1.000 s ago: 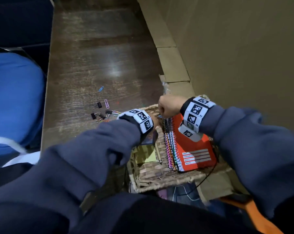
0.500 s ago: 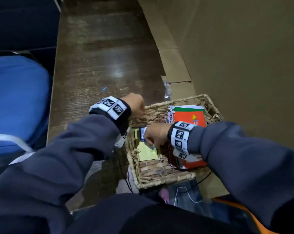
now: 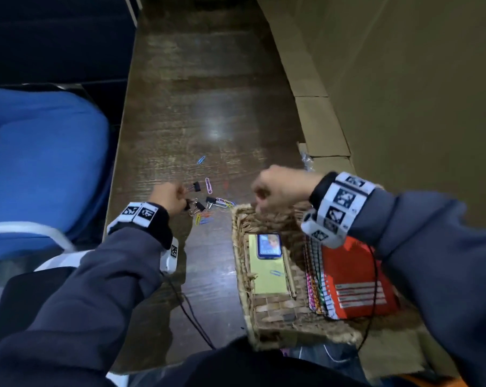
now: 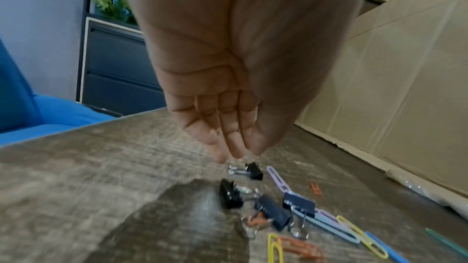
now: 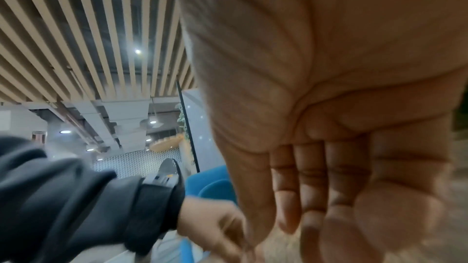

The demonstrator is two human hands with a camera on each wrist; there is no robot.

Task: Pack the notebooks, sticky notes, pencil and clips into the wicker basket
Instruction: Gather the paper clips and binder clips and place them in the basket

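Black binder clips (image 3: 200, 205) and coloured paper clips (image 3: 226, 203) lie loose on the wooden table, left of the wicker basket (image 3: 239, 247). My left hand (image 3: 184, 203) hovers over them. In the left wrist view its fingertips (image 4: 235, 154) point down, close together and empty, just above one binder clip (image 4: 253, 170). My right hand (image 3: 260, 199) hangs loosely curled over the basket's far rim, holding nothing. The basket holds yellow sticky notes (image 3: 267, 280) with a blue paper clip (image 3: 276, 273) on them, a pencil (image 3: 289, 275), spiral notebooks (image 3: 318, 277) and a red notebook (image 3: 359, 277).
A small blue card (image 3: 269, 245) lies on the sticky notes. A blue paper clip (image 3: 200, 159) and a pink one (image 3: 208, 185) lie farther out on the table (image 3: 208, 107). A blue chair (image 3: 40, 163) stands left, cardboard (image 3: 403, 107) lines the right, and a black cable (image 3: 191, 317) crosses the near table.
My left hand moved from the basket's far left corner out to the clips on the table. My right hand rose out of the basket to its far rim.
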